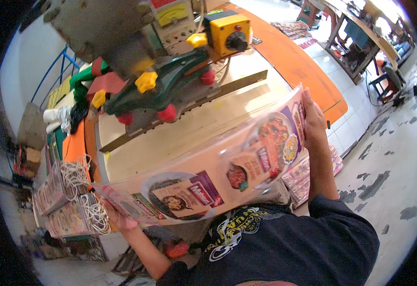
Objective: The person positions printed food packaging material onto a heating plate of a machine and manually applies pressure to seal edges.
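A long printed plastic sheet (189, 190) with pictures of food dishes on a peach ground stretches between my hands, tilted up to the right. My left hand (117, 217) grips its lower left end, fingers partly hidden behind it. At the upper right end, my right hand (314, 117) is closed on the sheet's edge. Just beyond lies the cream bed (208, 117) of a press machine. Above that bed is a long metal bar (237, 86) under a dark green frame (170, 78) with red and yellow knobs.
Stacks of printed sheets (70, 214) with white cords (94, 214) lie at the left. More printed sheets (299, 178) sit below my right forearm. A yellow control box (230, 38) stands by the press. An orange tabletop (308, 62) curves around the right side. Farther right is a workbench (356, 33).
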A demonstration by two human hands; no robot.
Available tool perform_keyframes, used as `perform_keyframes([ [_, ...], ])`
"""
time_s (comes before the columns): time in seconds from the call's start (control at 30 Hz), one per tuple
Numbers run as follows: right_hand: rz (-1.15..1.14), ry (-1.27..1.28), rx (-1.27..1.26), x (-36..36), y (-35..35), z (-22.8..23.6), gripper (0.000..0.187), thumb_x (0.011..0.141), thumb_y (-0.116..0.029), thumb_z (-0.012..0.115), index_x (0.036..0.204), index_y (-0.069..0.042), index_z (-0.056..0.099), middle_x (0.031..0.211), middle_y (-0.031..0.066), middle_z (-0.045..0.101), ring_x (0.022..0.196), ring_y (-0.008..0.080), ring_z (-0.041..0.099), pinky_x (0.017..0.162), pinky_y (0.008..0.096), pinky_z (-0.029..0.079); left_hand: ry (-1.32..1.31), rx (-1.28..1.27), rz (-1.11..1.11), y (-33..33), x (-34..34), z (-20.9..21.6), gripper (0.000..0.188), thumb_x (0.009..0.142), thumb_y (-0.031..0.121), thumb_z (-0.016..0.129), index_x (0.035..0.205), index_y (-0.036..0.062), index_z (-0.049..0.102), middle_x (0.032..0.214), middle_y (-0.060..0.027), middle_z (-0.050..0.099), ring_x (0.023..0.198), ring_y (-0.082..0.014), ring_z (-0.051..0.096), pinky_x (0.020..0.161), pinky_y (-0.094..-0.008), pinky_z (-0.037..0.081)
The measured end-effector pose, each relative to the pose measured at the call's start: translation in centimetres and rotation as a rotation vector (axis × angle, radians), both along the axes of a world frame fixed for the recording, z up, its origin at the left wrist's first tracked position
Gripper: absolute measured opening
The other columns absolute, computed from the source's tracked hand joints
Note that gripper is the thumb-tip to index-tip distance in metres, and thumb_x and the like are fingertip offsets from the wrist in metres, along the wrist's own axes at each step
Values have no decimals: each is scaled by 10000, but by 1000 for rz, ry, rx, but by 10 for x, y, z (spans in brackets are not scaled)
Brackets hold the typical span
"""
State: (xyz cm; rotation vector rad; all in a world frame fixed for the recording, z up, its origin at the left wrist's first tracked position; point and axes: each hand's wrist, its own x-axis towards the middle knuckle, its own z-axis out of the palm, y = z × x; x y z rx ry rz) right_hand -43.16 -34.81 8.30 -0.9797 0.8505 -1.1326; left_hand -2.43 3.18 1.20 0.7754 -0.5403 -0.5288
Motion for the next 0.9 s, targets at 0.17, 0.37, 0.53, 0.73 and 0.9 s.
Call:
perform_keyframes([
  [0.17, -44, -10, 112, 12, 16, 8, 486, 1090, -475, 487, 1066, -15, 643, 873, 31, 655, 744, 111, 636, 615, 271, 540, 24, -202, -309, 3, -14, -15, 388, 1106, 334, 484, 1361, 49, 554, 1288, -70, 653, 1100, -217, 656, 936, -396, 537],
  [0.37, -131, 167, 33, 2, 13, 14, 462, 1070, -462, 539, 1052, -16, 658, 891, 24, 675, 760, 78, 639, 630, 253, 525, 253, 306, 347, 12, -33, 20, 378, 1075, 314, 559, 1302, 12, 551, 1203, -88, 647, 1013, -183, 657, 862, -340, 547],
  [0.53, 161, 348, -122, -4, 0, 14, 339, 1060, -292, 580, 1086, 35, 665, 941, 62, 727, 768, 68, 669, 694, 235, 543, -136, 623, 221, 13, -13, 53, 362, 1050, 222, 616, 1331, 33, 489, 1202, -86, 613, 1070, -147, 601, 934, -307, 482],
  [0.73, 244, 597, -152, -5, -30, -7, 317, 1022, -296, 642, 1007, 20, 668, 835, -3, 672, 701, 52, 607, 634, 211, 482, -500, 944, 272, -31, 20, 55, 305, 1038, 122, 583, 1304, 20, 474, 1038, -75, 633, 907, -110, 591, 779, -250, 482],
  [0.9, 183, 1144, -468, 18, -51, -6, 381, 956, -371, 695, 991, 5, 642, 743, 131, 693, 620, 206, 664, 606, 380, 514, -839, 1155, 323, -60, 30, 61, 245, 1040, 140, 544, 1251, 61, 641, 795, -67, 602, 691, -117, 526, 641, -303, 431],
])
